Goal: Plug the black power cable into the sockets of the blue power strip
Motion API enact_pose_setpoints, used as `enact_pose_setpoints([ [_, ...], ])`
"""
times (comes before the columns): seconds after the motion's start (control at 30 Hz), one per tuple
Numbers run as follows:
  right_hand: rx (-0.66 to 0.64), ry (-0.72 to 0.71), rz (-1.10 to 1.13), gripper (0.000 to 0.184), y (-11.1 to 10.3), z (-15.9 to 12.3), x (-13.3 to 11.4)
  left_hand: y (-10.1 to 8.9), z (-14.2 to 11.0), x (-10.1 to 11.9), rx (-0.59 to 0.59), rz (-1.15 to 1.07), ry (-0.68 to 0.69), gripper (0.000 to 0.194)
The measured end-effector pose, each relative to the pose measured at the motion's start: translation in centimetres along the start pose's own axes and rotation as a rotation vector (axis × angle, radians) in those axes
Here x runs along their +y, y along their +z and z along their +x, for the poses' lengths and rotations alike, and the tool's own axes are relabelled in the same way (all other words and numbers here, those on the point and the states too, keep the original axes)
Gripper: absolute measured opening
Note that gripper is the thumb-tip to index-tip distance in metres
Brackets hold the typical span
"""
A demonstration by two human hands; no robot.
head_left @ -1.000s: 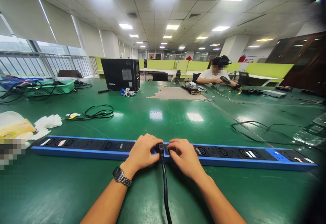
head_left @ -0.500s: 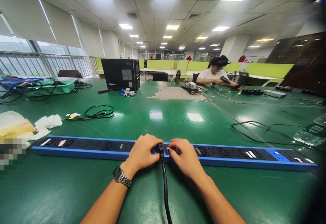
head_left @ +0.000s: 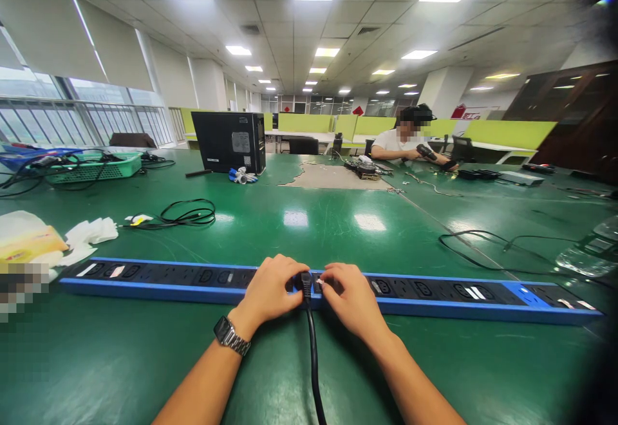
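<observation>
A long blue power strip (head_left: 434,312) with black sockets lies across the green table. My left hand (head_left: 273,290), with a watch on its wrist, is closed across the middle of the strip, index finger and thumb at its far and near edges. Beside those fingertips, a black plug (head_left: 306,281) sits at the strip, its thick cord running towards me. My right hand (head_left: 350,293) curls over the strip just right of the plug. Its fingertips touch a small whitish label (head_left: 320,281); whether they pinch it is hard to see.
A coiled black cable (head_left: 188,212) and crumpled tissues (head_left: 91,235) lie at left. Farther back are a green basket (head_left: 103,167) of cables and a black computer case (head_left: 226,141). A plastic bottle (head_left: 591,248) lies at right. Across the table a person (head_left: 396,145) holds a dark tool.
</observation>
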State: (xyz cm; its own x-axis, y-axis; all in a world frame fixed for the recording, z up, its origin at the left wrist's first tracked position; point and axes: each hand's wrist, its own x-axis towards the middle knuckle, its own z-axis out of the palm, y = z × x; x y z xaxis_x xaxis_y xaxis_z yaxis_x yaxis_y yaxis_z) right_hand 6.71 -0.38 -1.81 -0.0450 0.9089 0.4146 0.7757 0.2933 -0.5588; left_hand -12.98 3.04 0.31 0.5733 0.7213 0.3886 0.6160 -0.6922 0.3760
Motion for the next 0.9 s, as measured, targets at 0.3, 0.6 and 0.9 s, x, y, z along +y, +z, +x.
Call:
enact_pose_setpoints([
  [0.3,-0.013,0.009,-0.006,0.013,-0.09,0.02,-0.08,0.02,0.07,-0.12,0.010,-0.013,0.009,0.034],
  [0.6,-0.021,0.001,-0.010,0.013,-0.07,0.07,0.00,-0.01,0.02,-0.02,0.009,-0.012,0.006,0.034],
  [0.9,-0.019,0.003,0.000,0.013,-0.06,0.11,0.04,0.06,0.05,0.02,0.023,-0.027,0.012,0.033],
])
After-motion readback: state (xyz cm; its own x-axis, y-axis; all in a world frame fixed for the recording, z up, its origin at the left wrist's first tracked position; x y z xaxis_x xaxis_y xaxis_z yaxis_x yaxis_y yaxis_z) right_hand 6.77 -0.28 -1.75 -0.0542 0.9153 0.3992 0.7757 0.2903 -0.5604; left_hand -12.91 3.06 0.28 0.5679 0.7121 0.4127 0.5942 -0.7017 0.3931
